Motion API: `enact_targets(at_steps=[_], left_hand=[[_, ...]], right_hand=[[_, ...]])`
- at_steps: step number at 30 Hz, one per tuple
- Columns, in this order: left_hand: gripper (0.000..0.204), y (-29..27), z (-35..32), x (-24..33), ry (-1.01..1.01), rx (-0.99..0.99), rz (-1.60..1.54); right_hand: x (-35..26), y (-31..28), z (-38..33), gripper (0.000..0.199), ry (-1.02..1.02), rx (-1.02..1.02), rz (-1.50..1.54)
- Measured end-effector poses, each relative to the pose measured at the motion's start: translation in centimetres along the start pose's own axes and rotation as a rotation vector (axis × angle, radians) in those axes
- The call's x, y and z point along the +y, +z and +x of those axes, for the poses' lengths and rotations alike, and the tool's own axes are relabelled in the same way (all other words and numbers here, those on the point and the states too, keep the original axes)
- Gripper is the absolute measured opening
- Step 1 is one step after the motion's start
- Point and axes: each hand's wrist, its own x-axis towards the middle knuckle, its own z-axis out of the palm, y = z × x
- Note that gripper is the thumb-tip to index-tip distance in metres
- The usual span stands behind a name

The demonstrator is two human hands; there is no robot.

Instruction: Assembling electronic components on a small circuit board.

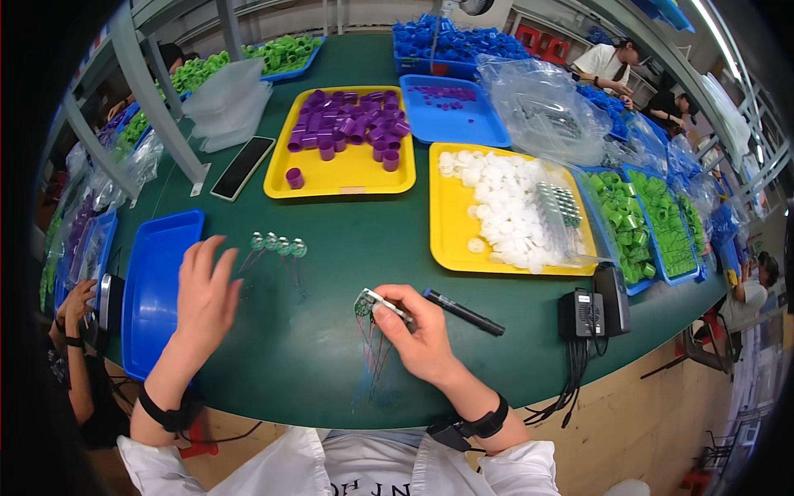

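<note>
My right hand (418, 331) is closed on a small stack of green circuit boards (363, 303), pinched between thumb and fingers. Thin red and blue wires (370, 355) hang from the stack toward the table's near edge. My left hand (207, 293) is raised with fingers apart and nothing in it. Just right of its fingertips, a short row of round circuit boards (283, 245) lies on the green table (281, 347), their wires trailing toward me. A dark marker pen (464, 312) lies right of my right hand. Left of my left hand is a blue tray (149, 289).
Farther back are a yellow tray (277, 178) of purple caps, a yellow tray (442, 240) of white parts and a blue tray (422, 128) of small purple pieces. A phone (242, 169) lies at left. Black power adapters (581, 314) stand at right. Several people work nearby.
</note>
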Motion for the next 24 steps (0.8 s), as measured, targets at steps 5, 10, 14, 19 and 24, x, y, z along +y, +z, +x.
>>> enact_targets(at_steps=[5, 10, 14, 19, 24], left_hand=[[0.022, 3.3, 11.0, 9.1, 0.326, -0.076, -0.587], [0.02, 15.0, 17.9, 18.4, 0.32, -0.325, -0.544], [0.015, 17.2, 17.7, 20.9, 0.237, -0.353, -0.65], [0.014, 14.0, 17.3, 19.7, 0.133, -0.343, -0.852], [0.018, 7.0, 14.2, 15.8, -0.286, -0.431, -1.534]], right_hand=[[-1.8, -0.7, -1.0, 0.021, -0.321, 0.075, -0.025], [-0.6, -0.5, -1.9, 0.023, -0.488, 0.221, -0.106], [-0.8, -0.1, -1.8, 0.019, -0.41, 0.296, -0.094], [-1.2, 0.1, -1.7, 0.02, -0.272, 0.234, -0.007], [-1.2, -1.3, -0.4, 0.023, -0.297, 0.289, -0.13]])
